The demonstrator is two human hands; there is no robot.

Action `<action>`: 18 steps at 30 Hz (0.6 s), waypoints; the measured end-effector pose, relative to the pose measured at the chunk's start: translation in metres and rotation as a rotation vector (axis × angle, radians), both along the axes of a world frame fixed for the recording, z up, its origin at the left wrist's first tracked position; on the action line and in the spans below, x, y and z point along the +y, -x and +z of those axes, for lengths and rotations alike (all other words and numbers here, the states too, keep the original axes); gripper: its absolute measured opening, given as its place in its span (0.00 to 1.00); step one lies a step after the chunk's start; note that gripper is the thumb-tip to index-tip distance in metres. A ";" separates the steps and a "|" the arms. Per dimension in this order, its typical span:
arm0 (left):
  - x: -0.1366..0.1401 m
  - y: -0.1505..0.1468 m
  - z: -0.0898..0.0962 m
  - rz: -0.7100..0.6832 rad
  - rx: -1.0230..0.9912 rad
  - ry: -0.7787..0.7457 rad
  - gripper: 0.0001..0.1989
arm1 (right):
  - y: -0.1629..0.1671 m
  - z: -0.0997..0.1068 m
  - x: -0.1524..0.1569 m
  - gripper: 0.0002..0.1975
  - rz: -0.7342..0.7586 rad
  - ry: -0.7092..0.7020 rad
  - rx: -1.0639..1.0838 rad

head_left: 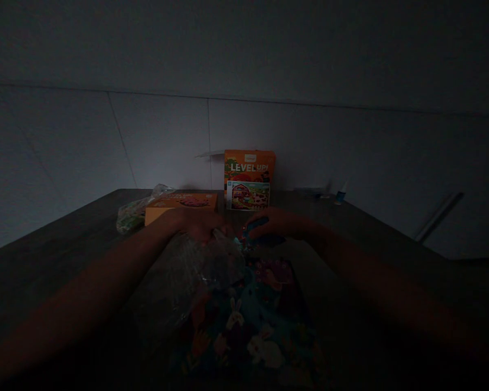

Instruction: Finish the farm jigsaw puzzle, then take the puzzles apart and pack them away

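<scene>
The light is very dim. My left hand (201, 222) is closed on a clear plastic bag (220, 263), which hangs crumpled below the fingers. Beside it, my right hand (275, 221) curls around a dark blue, patterned jigsaw piece (257, 224); its exact outline is hard to make out. Small colourful bits show between the two hands at the bag's mouth. Nearer to me lies a jigsaw puzzle (264, 309) with white rabbits, flowers and a blue-green band. Part of its left side is covered by the bag.
An orange "LEVEL UP!" box (248, 157) stands at the back, with a farm picture card (248, 195) against its front. Left of it lies another orange box (183, 201), beside a plastic bag with green contents (132, 214). A small bottle (341, 194) stands far right.
</scene>
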State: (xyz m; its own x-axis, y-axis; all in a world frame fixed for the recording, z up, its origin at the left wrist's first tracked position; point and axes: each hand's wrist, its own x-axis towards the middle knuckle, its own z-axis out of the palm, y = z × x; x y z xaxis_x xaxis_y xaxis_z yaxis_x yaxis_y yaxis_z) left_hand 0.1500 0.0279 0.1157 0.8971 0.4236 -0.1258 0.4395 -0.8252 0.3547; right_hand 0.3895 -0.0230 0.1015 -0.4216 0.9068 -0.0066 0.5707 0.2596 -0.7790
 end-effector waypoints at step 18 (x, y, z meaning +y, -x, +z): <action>-0.054 0.015 0.067 -0.140 -0.167 -0.071 0.07 | 0.056 -0.006 -0.021 0.09 0.182 0.021 0.243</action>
